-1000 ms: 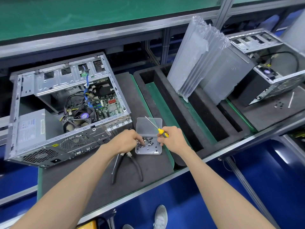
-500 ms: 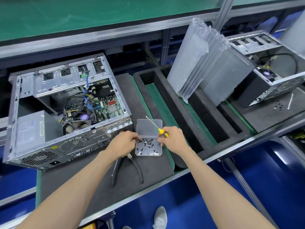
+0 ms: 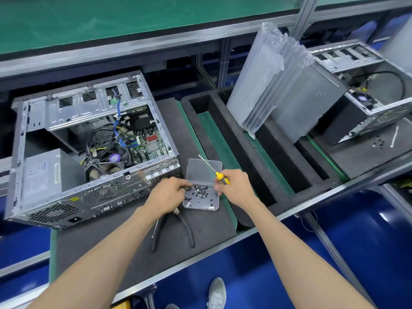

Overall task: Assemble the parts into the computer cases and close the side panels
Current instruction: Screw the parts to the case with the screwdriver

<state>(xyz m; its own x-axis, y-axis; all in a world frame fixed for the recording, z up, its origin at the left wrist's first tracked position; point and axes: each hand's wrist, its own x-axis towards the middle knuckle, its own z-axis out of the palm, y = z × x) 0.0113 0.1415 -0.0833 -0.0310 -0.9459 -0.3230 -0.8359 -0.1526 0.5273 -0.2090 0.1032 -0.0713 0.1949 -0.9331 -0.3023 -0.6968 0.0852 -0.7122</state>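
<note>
Fingers, left hand (image 3: pixel 166 195): curled, tips at the left edge of the clear screw box (image 3: pixel 200 200); whether they pinch a screw cannot be told
Fingers, right hand (image 3: pixel 236 188): wrapped round the yellow-and-black handle of the screwdriver (image 3: pixel 214 170), whose shaft points up and away to the left over the box lid
Screw box: open on the dark mat, lid tilted back, small dark screws (image 3: pixel 199 194) scattered in its tray, between the two hands
Pliers (image 3: pixel 178 228): lying on the mat just beside the left wrist, black handles spread toward the near edge of the bench (image 3: pixel 200 262)
Open computer case (image 3: pixel 89 148): on the mat to the left of the box, side panel off, showing motherboard, fan, cable bundle and grey power supply; rear face toward the person
Foam tray (image 3: pixel 252 175): black, with long slots, right of the box; a side panel in clear air-cushion wrap (image 3: pixel 265 81) stands upright in one slot, with a bare grey panel (image 3: pixel 305 103) behind it
Second case (image 3: pixel 367 101): far right, also open, with loose screws and a white stick on the mat in front of it
Below bench: blue floor, grey shoe (image 3: pixel 217 293)
</note>
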